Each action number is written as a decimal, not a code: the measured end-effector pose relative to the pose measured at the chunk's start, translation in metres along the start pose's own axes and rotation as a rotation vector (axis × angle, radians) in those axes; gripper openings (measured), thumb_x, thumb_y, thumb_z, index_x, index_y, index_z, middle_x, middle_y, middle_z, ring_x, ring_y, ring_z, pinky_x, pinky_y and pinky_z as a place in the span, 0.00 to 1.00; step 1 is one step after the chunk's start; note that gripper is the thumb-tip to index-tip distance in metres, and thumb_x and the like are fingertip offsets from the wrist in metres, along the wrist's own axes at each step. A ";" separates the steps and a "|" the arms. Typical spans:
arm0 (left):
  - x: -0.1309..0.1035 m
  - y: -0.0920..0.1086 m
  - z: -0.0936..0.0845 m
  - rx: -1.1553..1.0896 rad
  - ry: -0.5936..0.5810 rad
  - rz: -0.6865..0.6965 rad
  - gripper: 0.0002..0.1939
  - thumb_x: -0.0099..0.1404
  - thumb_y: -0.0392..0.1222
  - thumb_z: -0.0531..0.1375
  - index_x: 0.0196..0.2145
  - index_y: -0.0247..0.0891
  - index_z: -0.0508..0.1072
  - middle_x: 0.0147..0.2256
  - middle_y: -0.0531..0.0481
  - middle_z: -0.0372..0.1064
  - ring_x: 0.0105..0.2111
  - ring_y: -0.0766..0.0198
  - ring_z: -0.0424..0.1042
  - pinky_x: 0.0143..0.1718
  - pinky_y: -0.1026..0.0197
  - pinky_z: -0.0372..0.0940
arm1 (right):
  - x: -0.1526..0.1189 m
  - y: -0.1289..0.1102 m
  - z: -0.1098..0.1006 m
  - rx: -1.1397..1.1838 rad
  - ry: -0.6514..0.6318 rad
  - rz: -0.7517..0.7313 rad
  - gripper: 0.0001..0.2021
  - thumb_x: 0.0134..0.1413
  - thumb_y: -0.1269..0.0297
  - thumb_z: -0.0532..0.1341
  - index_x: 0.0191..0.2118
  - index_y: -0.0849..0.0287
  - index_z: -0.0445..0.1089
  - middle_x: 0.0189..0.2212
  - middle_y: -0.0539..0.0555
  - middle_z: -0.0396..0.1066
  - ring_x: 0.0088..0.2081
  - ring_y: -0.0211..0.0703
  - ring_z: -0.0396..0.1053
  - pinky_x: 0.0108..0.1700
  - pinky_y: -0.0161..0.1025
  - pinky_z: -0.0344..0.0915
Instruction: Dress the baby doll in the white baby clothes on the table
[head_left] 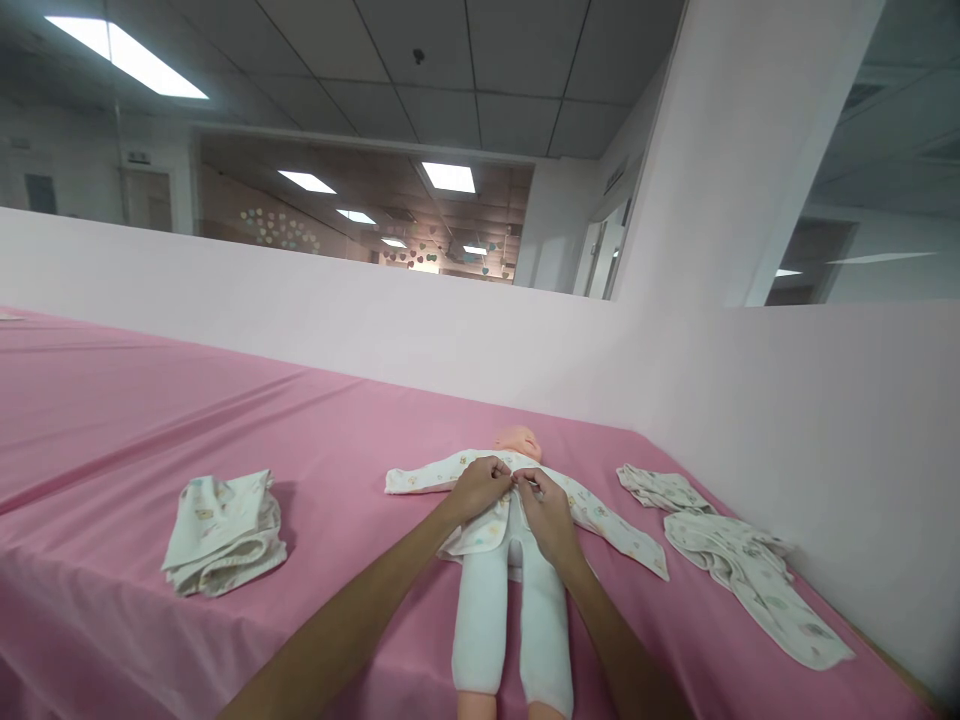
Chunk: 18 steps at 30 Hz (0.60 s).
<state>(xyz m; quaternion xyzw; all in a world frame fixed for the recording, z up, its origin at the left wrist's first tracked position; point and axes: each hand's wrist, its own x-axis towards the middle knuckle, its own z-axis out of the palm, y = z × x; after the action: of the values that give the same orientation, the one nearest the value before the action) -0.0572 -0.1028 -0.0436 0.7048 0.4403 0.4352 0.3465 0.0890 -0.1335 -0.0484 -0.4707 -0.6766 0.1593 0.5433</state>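
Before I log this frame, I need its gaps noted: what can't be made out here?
Head view: any fastening on the shirt between left hand and right hand, hidden by their fingers.
Head view: feet of the doll, cut off by the bottom edge.
Head view: rest of the pale item, cut off by the left edge.
Head view: lettering on the distant sign, too small.

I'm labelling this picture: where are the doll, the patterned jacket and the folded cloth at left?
Doll (480, 605), head view: white upper leg.
Patterned jacket (486, 532), head view: lower front panel.
Folded cloth (225, 535), head view: its middle.
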 end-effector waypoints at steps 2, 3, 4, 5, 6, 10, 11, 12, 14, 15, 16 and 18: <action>0.000 0.000 0.001 0.041 0.038 0.010 0.07 0.60 0.40 0.56 0.33 0.36 0.73 0.30 0.51 0.71 0.29 0.64 0.67 0.28 0.65 0.58 | 0.000 -0.001 0.000 -0.001 0.007 -0.001 0.12 0.55 0.56 0.55 0.36 0.55 0.74 0.38 0.54 0.78 0.40 0.48 0.73 0.45 0.43 0.66; 0.000 0.001 0.002 0.062 0.056 0.015 0.06 0.60 0.40 0.56 0.32 0.36 0.72 0.30 0.51 0.72 0.30 0.63 0.67 0.29 0.65 0.58 | 0.000 -0.001 0.000 -0.002 0.010 -0.002 0.12 0.55 0.56 0.55 0.36 0.55 0.74 0.38 0.54 0.78 0.40 0.48 0.72 0.45 0.43 0.66; 0.000 0.001 0.003 0.083 0.071 0.019 0.06 0.60 0.40 0.56 0.31 0.37 0.72 0.30 0.51 0.72 0.30 0.63 0.68 0.30 0.64 0.58 | 0.000 -0.001 0.000 -0.003 0.012 -0.003 0.12 0.55 0.57 0.55 0.36 0.55 0.74 0.38 0.55 0.78 0.40 0.48 0.72 0.45 0.43 0.66; 0.000 0.001 0.004 0.102 0.083 0.022 0.06 0.61 0.40 0.56 0.30 0.37 0.71 0.30 0.51 0.72 0.31 0.63 0.68 0.31 0.64 0.58 | 0.000 -0.002 0.000 -0.004 0.015 -0.005 0.12 0.55 0.57 0.55 0.36 0.55 0.74 0.38 0.55 0.78 0.40 0.48 0.72 0.45 0.43 0.66; 0.000 0.002 0.004 0.119 0.093 0.025 0.06 0.61 0.40 0.56 0.30 0.37 0.70 0.30 0.51 0.72 0.31 0.63 0.68 0.31 0.64 0.58 | 0.000 -0.002 0.000 -0.005 0.018 -0.006 0.12 0.55 0.57 0.56 0.36 0.55 0.74 0.39 0.55 0.77 0.40 0.48 0.72 0.45 0.43 0.66; 0.000 0.002 0.006 0.173 0.114 0.035 0.07 0.62 0.40 0.55 0.28 0.38 0.69 0.29 0.51 0.72 0.30 0.63 0.68 0.30 0.64 0.57 | 0.000 -0.002 0.001 -0.014 0.028 -0.011 0.12 0.55 0.56 0.55 0.36 0.56 0.73 0.39 0.56 0.77 0.42 0.49 0.72 0.47 0.44 0.66; 0.000 0.002 0.007 0.184 0.117 0.037 0.07 0.62 0.40 0.55 0.28 0.38 0.69 0.29 0.52 0.72 0.30 0.63 0.68 0.30 0.64 0.57 | 0.000 -0.001 0.001 -0.018 0.030 -0.012 0.13 0.55 0.56 0.55 0.37 0.56 0.73 0.40 0.57 0.76 0.43 0.49 0.72 0.47 0.44 0.66; 0.000 0.002 0.007 0.195 0.120 0.040 0.07 0.62 0.40 0.55 0.28 0.38 0.69 0.29 0.52 0.72 0.30 0.63 0.68 0.30 0.64 0.57 | 0.001 0.000 0.001 -0.023 0.033 -0.015 0.13 0.56 0.57 0.55 0.38 0.56 0.73 0.41 0.57 0.76 0.44 0.49 0.72 0.48 0.45 0.66; 0.000 0.002 0.007 0.214 0.125 0.045 0.06 0.62 0.40 0.55 0.28 0.38 0.69 0.28 0.52 0.72 0.30 0.63 0.68 0.30 0.64 0.57 | 0.002 0.003 0.002 -0.034 0.037 -0.025 0.13 0.56 0.57 0.55 0.39 0.57 0.73 0.43 0.58 0.75 0.46 0.50 0.71 0.50 0.46 0.66; 0.000 0.002 0.007 0.221 0.127 0.047 0.06 0.62 0.40 0.55 0.28 0.38 0.69 0.28 0.52 0.72 0.30 0.63 0.69 0.30 0.64 0.57 | 0.002 0.005 0.002 -0.041 0.037 -0.032 0.13 0.56 0.58 0.55 0.39 0.57 0.73 0.44 0.58 0.75 0.47 0.51 0.71 0.50 0.46 0.66; 0.000 0.002 0.008 0.228 0.129 0.049 0.07 0.62 0.40 0.55 0.28 0.38 0.69 0.28 0.52 0.73 0.29 0.63 0.69 0.29 0.64 0.56 | 0.003 0.006 0.003 -0.049 0.034 -0.039 0.13 0.55 0.58 0.55 0.39 0.57 0.74 0.43 0.58 0.75 0.48 0.51 0.71 0.51 0.47 0.65; 0.001 0.001 0.008 0.242 0.134 0.050 0.07 0.62 0.40 0.55 0.28 0.39 0.69 0.28 0.52 0.73 0.29 0.63 0.69 0.29 0.64 0.56 | 0.003 0.009 0.003 -0.066 0.024 -0.056 0.12 0.55 0.59 0.54 0.37 0.56 0.74 0.42 0.58 0.75 0.47 0.51 0.71 0.51 0.47 0.65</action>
<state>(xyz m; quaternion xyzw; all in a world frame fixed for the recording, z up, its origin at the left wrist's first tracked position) -0.0493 -0.1036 -0.0455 0.7216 0.4938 0.4335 0.2179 0.0903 -0.1253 -0.0538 -0.4712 -0.6879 0.1161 0.5398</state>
